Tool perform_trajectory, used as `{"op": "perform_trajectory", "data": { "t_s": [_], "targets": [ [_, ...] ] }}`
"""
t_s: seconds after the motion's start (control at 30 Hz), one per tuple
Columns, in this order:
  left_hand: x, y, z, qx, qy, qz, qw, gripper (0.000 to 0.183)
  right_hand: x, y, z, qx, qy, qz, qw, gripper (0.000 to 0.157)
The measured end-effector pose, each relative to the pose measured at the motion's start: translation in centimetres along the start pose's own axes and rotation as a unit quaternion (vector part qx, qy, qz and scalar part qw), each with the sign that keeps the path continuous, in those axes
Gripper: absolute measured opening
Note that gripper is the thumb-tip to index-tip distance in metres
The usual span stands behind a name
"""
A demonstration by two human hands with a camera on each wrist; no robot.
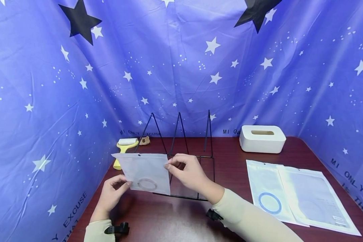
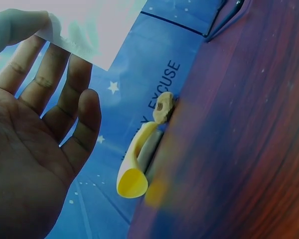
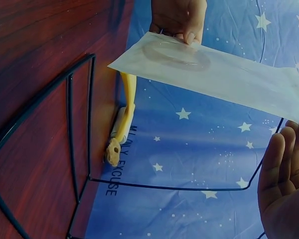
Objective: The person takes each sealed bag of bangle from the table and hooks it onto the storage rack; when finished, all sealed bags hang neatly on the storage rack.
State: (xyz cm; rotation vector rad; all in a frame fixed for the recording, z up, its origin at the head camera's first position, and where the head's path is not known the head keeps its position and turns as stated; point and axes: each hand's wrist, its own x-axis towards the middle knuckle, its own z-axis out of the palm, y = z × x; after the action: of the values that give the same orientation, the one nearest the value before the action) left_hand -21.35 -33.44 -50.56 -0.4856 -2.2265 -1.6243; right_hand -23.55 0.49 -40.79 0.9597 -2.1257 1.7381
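Note:
Both hands hold up a translucent white plastic pouch [image 1: 151, 168] with a pale ring-shaped item showing faintly in its lower part. The left hand [image 1: 112, 195] pinches its lower left edge between thumb and fingers, and the left hand [image 2: 40, 109] shows its other fingers spread behind. At the upper right edge, the right hand [image 1: 191, 171] pinches the pouch with thumb and fingertips. Directly behind the pouch stands a black wire rack [image 1: 213, 168] with several upright triangular dividers, partly hidden by the pouch and the right hand.
Two more white pouches, a left one [image 1: 258, 178] with a blue ring and an overlapping right one [image 1: 323, 191], lie on the dark red table [image 1: 230, 161]. A white tissue box [image 1: 261, 143] stands behind them. A yellow lint roller [image 1: 125, 148] and a small brown bear-shaped piece [image 1: 145, 140] are at the back left.

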Motion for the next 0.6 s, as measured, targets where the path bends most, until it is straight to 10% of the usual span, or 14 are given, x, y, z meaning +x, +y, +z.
{"op": "perform_trajectory", "data": {
  "t_s": [0.6],
  "targets": [
    [-0.4,-0.4,-1.4,0.01,0.023,0.021,0.9995,0.014,0.8,-0.2,1.7,0.001,-0.002,0.001,1.0,0.003]
  ]
}}
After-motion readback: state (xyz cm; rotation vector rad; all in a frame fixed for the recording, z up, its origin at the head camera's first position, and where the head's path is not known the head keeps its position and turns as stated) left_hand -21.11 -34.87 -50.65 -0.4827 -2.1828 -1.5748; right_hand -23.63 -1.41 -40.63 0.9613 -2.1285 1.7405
